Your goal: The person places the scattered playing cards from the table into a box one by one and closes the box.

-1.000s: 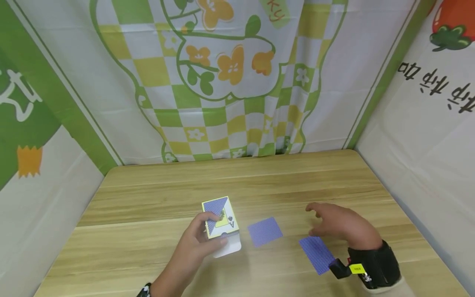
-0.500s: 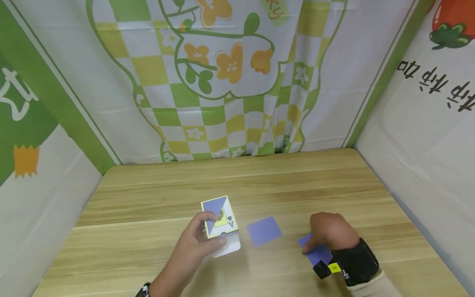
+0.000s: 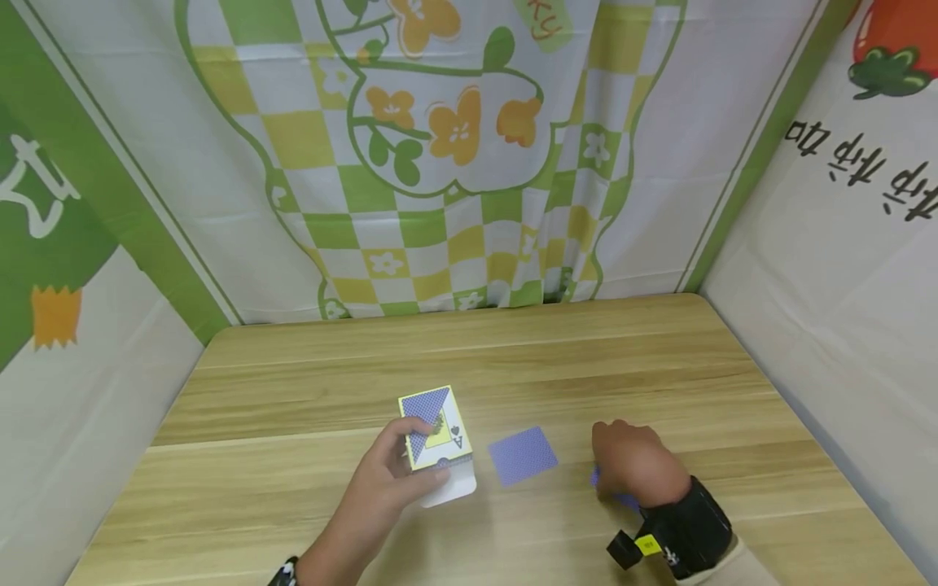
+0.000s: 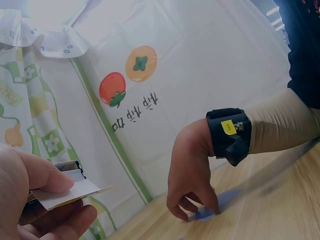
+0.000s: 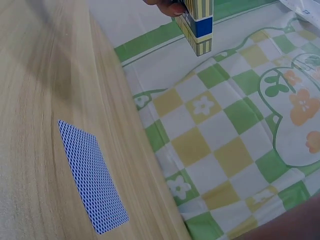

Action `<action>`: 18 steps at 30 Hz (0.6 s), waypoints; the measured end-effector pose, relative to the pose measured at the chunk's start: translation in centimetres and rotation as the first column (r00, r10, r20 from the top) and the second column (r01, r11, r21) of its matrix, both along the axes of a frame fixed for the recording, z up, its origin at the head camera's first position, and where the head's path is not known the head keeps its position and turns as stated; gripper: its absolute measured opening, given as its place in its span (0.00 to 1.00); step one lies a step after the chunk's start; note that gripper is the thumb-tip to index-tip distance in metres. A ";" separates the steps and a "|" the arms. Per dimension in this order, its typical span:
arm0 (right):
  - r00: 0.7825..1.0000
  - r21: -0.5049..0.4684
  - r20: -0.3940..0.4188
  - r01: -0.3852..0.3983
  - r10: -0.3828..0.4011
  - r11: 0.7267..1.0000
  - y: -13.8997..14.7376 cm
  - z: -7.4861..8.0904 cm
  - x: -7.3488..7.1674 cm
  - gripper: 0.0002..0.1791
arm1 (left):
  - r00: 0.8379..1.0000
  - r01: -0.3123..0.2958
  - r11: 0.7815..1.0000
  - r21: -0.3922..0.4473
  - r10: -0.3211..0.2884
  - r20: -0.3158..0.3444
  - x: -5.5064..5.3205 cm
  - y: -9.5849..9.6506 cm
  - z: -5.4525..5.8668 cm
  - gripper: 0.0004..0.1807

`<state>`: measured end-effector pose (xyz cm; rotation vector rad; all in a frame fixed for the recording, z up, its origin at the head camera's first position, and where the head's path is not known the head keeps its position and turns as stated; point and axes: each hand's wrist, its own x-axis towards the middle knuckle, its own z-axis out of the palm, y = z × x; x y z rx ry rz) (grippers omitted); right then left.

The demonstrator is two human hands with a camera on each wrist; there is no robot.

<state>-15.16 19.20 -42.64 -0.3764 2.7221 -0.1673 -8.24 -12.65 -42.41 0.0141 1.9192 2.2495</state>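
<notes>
My left hand (image 3: 381,476) holds a playing card box (image 3: 425,404) above the table, thumb on its open white flap. An ace of spades design shows on the box front. To the right, my right hand (image 3: 639,464) is over a blue-backed playing card (image 4: 231,197), mostly hidden beneath it in the head view. Seen from the left wrist, its thumb and fingers are bent down onto that card, which still lies against the tabletop. A second blue-backed card (image 3: 523,456) lies face down between the hands; a blue-patterned card (image 5: 95,180) also fills part of the right wrist view.
The wooden table (image 3: 352,366) has its back edge against a checked green and yellow curtain (image 3: 469,244). White printed cloth walls stand on both sides. A black wrist camera strap (image 3: 692,529) is on the right wrist.
My right hand has come down and left onto the right-hand card, its fingers bending over it. The left hand and its box have stayed nearly in place.
</notes>
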 end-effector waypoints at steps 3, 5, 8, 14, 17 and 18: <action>1.000 -0.028 -0.008 -0.020 0.020 0.999 0.0 -0.3 -0.2 0.31 | 1.000 -0.001 1.000 -0.001 0.001 -0.002 0.0 0.0 0.0 0.30; 1.000 -0.057 0.006 -0.020 0.020 0.998 0.0 -0.4 -0.3 0.32 | 1.000 0.001 1.000 -0.001 -0.001 -0.005 0.1 0.0 0.0 0.30; 0.999 -0.107 0.038 -0.017 0.021 0.994 0.1 -0.6 -0.4 0.33 | 1.000 0.004 1.000 -0.001 -0.004 -0.005 0.1 0.0 0.0 0.30; 0.996 -0.168 0.077 -0.030 0.044 0.985 0.1 -0.9 -0.6 0.34 | 1.000 0.008 1.000 -0.006 -0.008 -0.002 0.1 0.0 0.0 0.30; 0.995 -0.181 0.081 -0.036 0.052 0.983 0.1 -1.0 -0.6 0.34 | 1.000 0.010 1.000 -0.006 -0.010 -0.006 0.1 0.0 -0.1 0.30; 0.995 -0.184 0.083 -0.039 0.055 0.982 0.1 -1.1 -0.7 0.34 | 1.000 0.010 1.000 -0.004 -0.010 -0.007 0.1 0.0 -0.1 0.30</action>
